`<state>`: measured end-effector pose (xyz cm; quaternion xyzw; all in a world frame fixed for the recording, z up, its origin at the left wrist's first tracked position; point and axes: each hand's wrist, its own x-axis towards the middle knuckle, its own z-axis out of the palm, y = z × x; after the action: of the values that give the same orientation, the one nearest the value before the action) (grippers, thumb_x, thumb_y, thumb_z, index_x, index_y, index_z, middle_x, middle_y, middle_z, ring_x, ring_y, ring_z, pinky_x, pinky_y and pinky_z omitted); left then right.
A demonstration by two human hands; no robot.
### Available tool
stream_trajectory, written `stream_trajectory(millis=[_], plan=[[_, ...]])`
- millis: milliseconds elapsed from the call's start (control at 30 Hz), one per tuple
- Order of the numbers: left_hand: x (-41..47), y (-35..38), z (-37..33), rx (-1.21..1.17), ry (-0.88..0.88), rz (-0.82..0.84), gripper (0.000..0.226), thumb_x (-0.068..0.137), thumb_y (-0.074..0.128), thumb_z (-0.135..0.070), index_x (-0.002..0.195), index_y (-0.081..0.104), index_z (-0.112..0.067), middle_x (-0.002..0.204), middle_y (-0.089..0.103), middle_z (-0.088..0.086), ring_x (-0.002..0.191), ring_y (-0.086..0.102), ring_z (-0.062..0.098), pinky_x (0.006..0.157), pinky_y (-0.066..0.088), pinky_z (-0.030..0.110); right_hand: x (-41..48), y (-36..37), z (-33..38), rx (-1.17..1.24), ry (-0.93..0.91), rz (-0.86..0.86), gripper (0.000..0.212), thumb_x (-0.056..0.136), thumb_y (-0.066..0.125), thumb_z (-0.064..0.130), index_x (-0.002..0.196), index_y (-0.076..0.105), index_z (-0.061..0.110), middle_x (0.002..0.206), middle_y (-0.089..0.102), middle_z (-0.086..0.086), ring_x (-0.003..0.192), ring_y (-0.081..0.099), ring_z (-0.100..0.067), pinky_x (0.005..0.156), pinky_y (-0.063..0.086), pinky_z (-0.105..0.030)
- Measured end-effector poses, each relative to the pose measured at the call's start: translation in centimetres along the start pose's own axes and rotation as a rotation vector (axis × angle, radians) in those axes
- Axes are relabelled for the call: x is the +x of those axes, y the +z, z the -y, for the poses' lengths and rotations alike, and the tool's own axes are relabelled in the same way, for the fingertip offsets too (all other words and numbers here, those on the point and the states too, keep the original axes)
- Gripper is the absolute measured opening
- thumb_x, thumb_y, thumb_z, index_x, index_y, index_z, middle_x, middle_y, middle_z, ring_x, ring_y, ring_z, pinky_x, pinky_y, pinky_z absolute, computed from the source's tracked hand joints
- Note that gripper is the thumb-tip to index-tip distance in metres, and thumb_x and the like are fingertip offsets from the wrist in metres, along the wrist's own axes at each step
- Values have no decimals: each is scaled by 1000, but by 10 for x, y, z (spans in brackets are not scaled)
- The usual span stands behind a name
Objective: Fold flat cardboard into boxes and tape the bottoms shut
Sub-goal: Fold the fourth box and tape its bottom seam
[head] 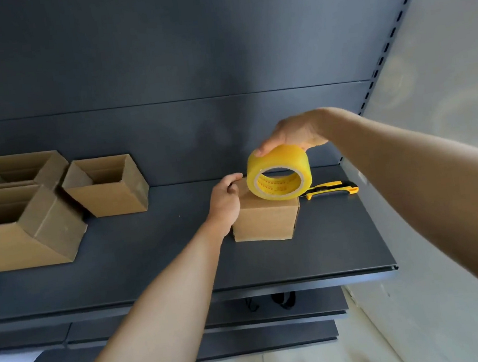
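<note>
Right hand [292, 136] holds the tape roll [277, 158] on edge atop the box [266, 221]; left hand [223, 202] grips its left edge. The roll's red print is illegible.

Yellow utility knife [332, 188] lies on dark shelf [152, 265].

The small closed brown cardboard box [266, 219] and the three open brown cardboard boxes [108, 195] are matt paperboard with a dry, faintly fibrous face. The wide roll of yellow translucent plastic tape [277, 158] is smooth and glossy. The dark grey shelf deck [152, 265] has a smooth, matt, painted-metal look, and the yellow-and-black utility knife [331, 189] is smooth plastic.
</note>
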<state>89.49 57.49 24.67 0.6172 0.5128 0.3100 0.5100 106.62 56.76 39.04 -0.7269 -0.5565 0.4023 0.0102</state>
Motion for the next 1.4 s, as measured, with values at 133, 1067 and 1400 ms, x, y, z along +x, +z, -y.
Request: stream_trajectory(millis=[133, 1067, 1400], plan=[[2, 3, -12, 50, 53, 15, 41, 98, 32, 0, 116, 65, -16, 123, 59, -1, 100, 51, 6, 71, 38, 2, -7, -13, -7, -268, 62, -124, 57, 71, 67, 65, 104, 62, 19, 105, 63, -5, 98, 60, -28, 91, 49, -39], [-13, 14, -25, 63, -16, -26, 25, 100, 36, -7, 121, 48, -16, 134, 49, -1, 111, 46, 10, 80, 36, 17, 5, 44, -137, -218, 205, -204, 84, 63, 43, 89, 83, 66, 11, 84, 66, -6, 69, 59, -19, 70, 46, -31], [-8, 30, -23, 740, 217, -328, 8, 94, 51, -6, 100, 56, -6, 112, 50, 8, 102, 50, 26, 81, 38, 30, 9, 79, -126, -184, 177, -51, 81, 72, 31, 87, 101, 60, 16, 104, 62, -3, 97, 58, -24, 82, 45, -32]])
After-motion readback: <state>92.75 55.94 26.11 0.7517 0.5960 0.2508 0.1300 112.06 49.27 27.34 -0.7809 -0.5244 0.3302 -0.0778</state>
